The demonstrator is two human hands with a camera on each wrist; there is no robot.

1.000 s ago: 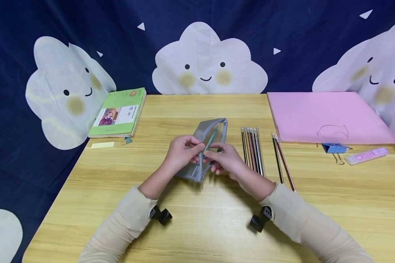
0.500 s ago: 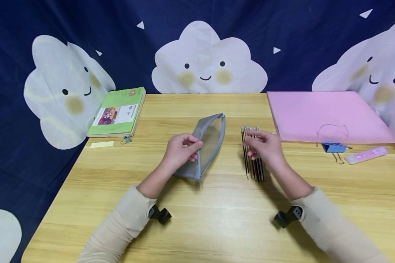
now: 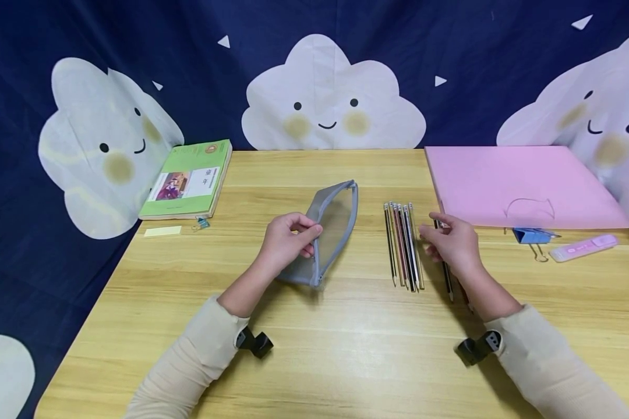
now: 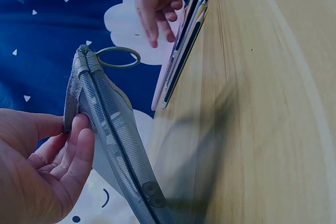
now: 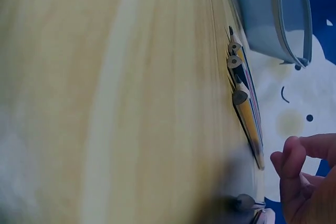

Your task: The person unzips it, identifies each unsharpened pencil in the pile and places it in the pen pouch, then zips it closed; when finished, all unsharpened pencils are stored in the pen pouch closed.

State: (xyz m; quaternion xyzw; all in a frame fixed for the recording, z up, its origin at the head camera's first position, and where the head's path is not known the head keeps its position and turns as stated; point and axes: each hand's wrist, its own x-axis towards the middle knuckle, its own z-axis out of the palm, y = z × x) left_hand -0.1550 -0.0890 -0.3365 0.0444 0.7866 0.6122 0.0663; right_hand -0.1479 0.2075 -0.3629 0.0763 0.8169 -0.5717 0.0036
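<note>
My left hand (image 3: 290, 241) pinches one long edge of a grey zip pencil pouch (image 3: 338, 224), its zipped mouth gaping. In the left wrist view the thumb and fingers grip the cloth beside the zip (image 4: 113, 124). To the right of the pouch lies a row of several pencils (image 3: 400, 250), side by side, points toward me. My right hand (image 3: 453, 241) hovers over two more pencils (image 3: 447, 282) farther right and partly hides them. Its fingers are relaxed and hold nothing; the right wrist view shows them apart from the pencil row (image 5: 247, 108).
At the back right lies a pink folder (image 3: 503, 180), with a blue binder clip (image 3: 532, 235) and a pink capped pen-like stick (image 3: 584, 248) before it. A green book (image 3: 186, 180), yellow sticky notes (image 3: 162, 231) and a small teal clip (image 3: 202, 222) sit at left.
The teal pencil that my right hand held at the pouch's mouth is out of sight. That hand has left the pouch and moved right, past the pencil row. The left hand keeps its grip.
</note>
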